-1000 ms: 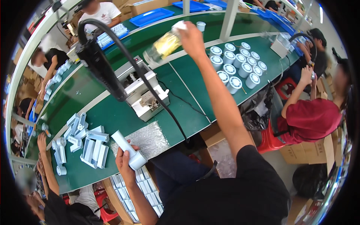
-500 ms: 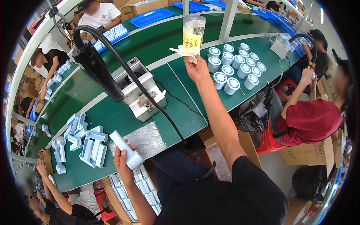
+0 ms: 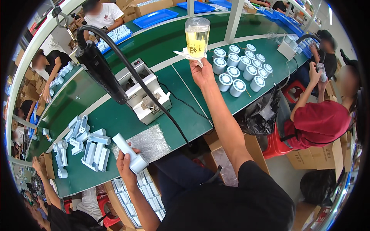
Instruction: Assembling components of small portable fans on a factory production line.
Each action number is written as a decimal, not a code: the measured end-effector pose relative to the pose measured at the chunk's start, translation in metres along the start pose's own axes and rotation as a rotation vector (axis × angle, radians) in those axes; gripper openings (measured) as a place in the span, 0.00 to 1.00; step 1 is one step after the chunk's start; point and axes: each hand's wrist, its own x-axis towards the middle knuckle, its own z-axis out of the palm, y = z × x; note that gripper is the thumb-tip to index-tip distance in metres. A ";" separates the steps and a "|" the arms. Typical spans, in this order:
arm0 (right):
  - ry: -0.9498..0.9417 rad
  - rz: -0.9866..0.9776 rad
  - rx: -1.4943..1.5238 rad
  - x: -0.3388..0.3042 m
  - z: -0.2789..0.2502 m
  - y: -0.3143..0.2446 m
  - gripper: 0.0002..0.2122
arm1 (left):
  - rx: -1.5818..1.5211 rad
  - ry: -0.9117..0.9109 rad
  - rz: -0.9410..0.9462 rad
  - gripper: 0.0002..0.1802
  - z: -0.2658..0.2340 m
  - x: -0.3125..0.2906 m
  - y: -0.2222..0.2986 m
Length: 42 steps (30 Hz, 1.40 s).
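Note:
My left hand [image 3: 126, 163] is closed round a pale blue plastic part [image 3: 131, 154] with a long, straight handle and a round cup-like end. It is held over the table's front edge. My right arm reaches far forward. Its hand [image 3: 201, 71] is closed on a crumpled white tissue [image 3: 189, 54], pressed to the near end of a clear cylindrical bottle [image 3: 197, 34] with a yellow label. Whether the fingers also grip the bottle cannot be made out. Right of that hand, several round, pale blue housings [image 3: 233, 72] with slotted tops stand in rows.
A white bench machine [image 3: 150, 98] stands ahead, with a black hose-like arm [image 3: 127, 65] crossing over it. Left lie loose pale blue casings [image 3: 94, 154] beside bubble wrap [image 3: 148, 142]. A carton [image 3: 133, 198] of parts is below. Co-workers sit around; one wears a red shirt [image 3: 322, 123].
The bottle has tilted and shifted slightly left by my right hand. My left hand stays put. The red-shirted co-worker has raised a clear item, and the co-worker at lower left has moved an arm.

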 end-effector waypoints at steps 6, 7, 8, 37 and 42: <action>0.018 0.027 -0.007 0.000 0.004 0.004 0.14 | 0.007 -0.003 -0.007 0.25 -0.002 -0.001 0.001; 0.019 0.019 -0.026 0.002 0.004 0.001 0.14 | 0.004 0.003 -0.007 0.25 -0.002 -0.001 0.001; 0.018 0.011 -0.045 0.004 0.004 -0.003 0.14 | 0.003 -0.006 -0.007 0.25 -0.001 0.000 0.001; -0.256 -0.850 -1.471 -0.106 0.161 -0.025 0.15 | -0.151 -0.137 -0.176 0.22 0.005 -0.006 0.013; -1.381 0.299 -1.144 -0.210 0.147 0.008 0.10 | -0.055 -0.153 -0.246 0.24 -0.001 -0.003 0.020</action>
